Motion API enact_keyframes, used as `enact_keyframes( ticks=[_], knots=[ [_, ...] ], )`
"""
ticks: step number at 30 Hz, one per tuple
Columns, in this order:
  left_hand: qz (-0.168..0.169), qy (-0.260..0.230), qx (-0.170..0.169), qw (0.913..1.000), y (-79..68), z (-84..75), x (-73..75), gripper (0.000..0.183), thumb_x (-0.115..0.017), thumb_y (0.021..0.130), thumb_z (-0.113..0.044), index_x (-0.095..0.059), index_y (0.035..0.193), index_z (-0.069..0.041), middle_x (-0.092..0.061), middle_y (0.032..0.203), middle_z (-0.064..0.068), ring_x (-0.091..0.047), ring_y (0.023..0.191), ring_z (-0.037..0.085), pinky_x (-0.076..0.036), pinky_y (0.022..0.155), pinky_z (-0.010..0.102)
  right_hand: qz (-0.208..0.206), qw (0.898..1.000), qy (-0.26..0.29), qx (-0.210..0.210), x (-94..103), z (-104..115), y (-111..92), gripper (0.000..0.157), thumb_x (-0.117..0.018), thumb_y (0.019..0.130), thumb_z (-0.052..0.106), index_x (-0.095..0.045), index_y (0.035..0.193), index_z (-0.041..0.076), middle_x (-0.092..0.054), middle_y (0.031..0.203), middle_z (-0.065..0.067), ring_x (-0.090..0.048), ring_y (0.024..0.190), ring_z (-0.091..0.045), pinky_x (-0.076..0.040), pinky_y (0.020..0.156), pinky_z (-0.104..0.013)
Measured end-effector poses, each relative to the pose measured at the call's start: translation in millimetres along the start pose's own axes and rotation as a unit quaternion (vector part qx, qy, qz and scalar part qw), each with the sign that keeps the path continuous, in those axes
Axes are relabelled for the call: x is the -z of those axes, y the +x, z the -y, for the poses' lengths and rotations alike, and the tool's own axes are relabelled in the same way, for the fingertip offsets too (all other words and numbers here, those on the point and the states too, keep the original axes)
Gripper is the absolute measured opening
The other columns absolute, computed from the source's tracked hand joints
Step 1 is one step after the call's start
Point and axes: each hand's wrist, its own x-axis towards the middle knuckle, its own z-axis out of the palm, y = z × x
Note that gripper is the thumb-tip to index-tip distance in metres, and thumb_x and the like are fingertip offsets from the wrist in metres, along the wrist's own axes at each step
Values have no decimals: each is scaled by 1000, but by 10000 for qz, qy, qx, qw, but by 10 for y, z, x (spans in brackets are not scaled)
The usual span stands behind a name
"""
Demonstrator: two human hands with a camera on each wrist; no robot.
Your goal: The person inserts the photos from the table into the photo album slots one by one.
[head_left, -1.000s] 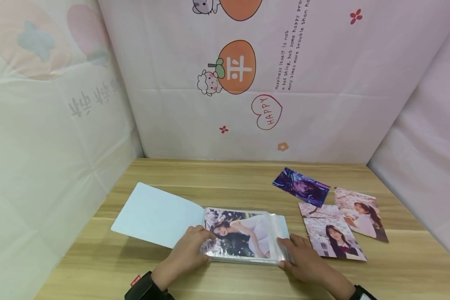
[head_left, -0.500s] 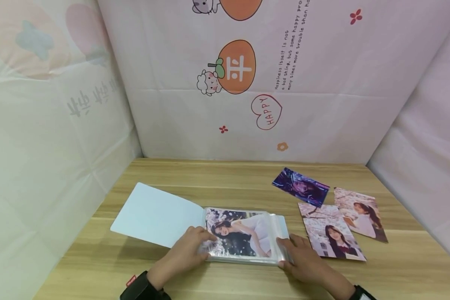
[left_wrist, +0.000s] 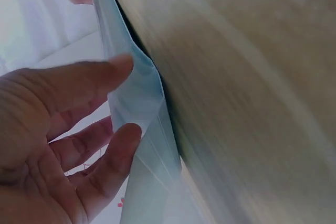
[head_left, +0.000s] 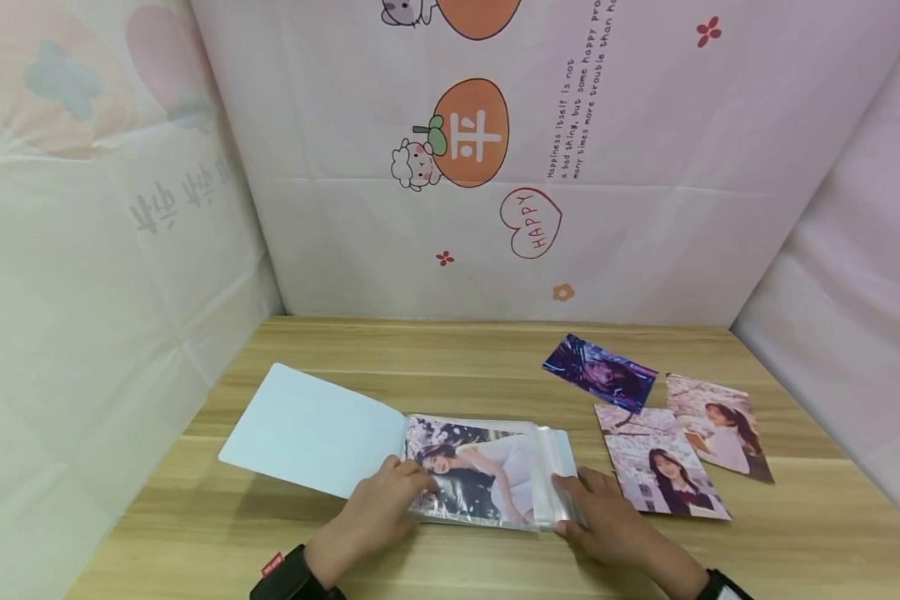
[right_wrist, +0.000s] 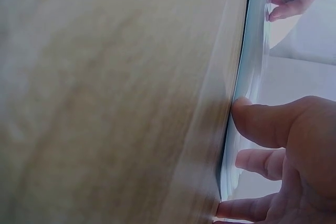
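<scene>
An opened photo album lies on the table, its pale blue cover point(head_left: 315, 429) folded out to the left. On its top page is a photo point(head_left: 468, 483) of a reclining person in white, inside a clear plastic sleeve. My left hand point(head_left: 378, 508) pinches the sleeve page at its near left corner, by the spine; in the left wrist view the page edge point(left_wrist: 142, 90) buckles between thumb and fingers. At the album's right end my right hand point(head_left: 607, 521) grips the edge, with the thumb point(right_wrist: 257, 121) on the near side. The pages beneath are mostly hidden.
Right of the album lie three loose photos: a purple one point(head_left: 600, 372), one of a person in a dark jacket point(head_left: 667, 475), and one with a ponytail point(head_left: 723, 429). They overlap or nearly touch. A printed white cloth point(head_left: 345, 250) stands behind the wooden table point(head_left: 420, 358).
The top page with its photo has shifted slightly left and toward me, and its near edge now sits off the pages below. My left hand has moved slightly; my right hand stays put.
</scene>
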Motion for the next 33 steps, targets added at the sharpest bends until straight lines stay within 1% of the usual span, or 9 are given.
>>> enact_keyframes(
  ticks=[4,10,13,19,25,28,30,33],
  knots=[
    [-76,-175,89,9998,2,25,-9,32,-76,66,-7,-68,96,-16,-61,97,-3,-47,81,13,-44,58,20,-22,10000,-3,33,-4,0,4,54,-70,82,28,-52,126,2,-43,123,-35,-38,113,-54,-37,84,-65],
    [32,-465,150,9988,9,56,8,27,-74,72,-10,-69,98,-16,-61,98,-4,-48,83,12,-46,64,23,-46,10000,-26,-5,4,1,-2,55,-70,82,28,-52,127,2,-43,124,-35,-38,113,-54,-37,84,-65],
    [16,-482,125,9988,6,52,31,25,-73,76,-12,-68,100,-16,-61,99,-4,-48,84,12,-46,64,23,-63,10000,0,3,7,3,-2,55,-70,82,29,-52,127,2,-43,124,-35,-38,113,-54,-37,84,-65],
    [-236,-339,-1,9991,2,36,51,23,-69,80,-14,-67,103,-15,-61,101,-3,-49,85,14,-46,61,22,-84,10000,-6,18,3,0,1,55,-70,81,29,-53,126,2,-43,123,-35,-39,112,-54,-38,84,-64],
    [-564,-225,-141,9981,-10,34,39,25,-68,79,-13,-66,104,-13,-61,103,-2,-52,86,15,-47,63,23,-82,10000,-8,-21,-2,-5,-1,56,-70,81,29,-53,127,2,-43,123,-35,-39,112,-53,-38,84,-64],
    [-804,-182,-204,9964,-22,29,37,27,-67,77,-12,-66,104,-12,-61,102,-1,-54,85,16,-48,61,23,-56,10000,3,-34,-8,-8,0,56,-70,81,30,-53,127,2,-43,123,-35,-39,113,-53,-38,85,-64],
    [-1072,-128,-242,9939,-24,28,32,29,-67,75,-11,-66,103,-12,-62,100,-1,-56,84,15,-49,59,22,-63,10000,6,-20,-12,-10,-2,56,-70,81,31,-53,126,2,-43,123,-35,-39,112,-54,-38,84,-64],
    [-1591,-28,-295,9868,-20,29,26,34,-67,69,-10,-65,103,-10,-63,97,0,-58,81,13,-47,54,20,-88,10000,4,-13,-16,-14,-1,56,-70,81,31,-53,127,3,-44,122,-35,-39,112,-54,-38,84,-64]
  ],
)
